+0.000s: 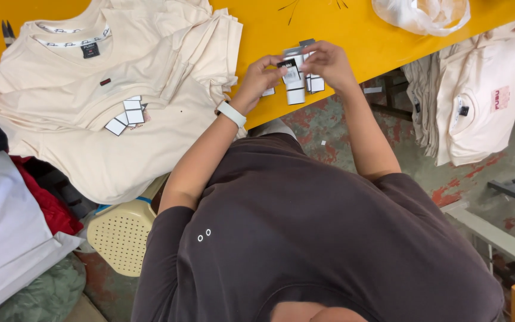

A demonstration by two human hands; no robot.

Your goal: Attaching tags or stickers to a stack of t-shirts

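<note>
Over the yellow table (305,24), left hand (261,79) and right hand (328,64) both grip small white tags (298,80).

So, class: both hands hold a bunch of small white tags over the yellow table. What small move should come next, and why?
Probably peel one tag off the bunch. The left hand pinches the front of the tags while the right hand grips the rest, and loose tags already lie on the cream shirts beside them.

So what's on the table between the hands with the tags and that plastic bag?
Head view: only bare yellow table lies between the hands' tags and the plastic bag.
</note>
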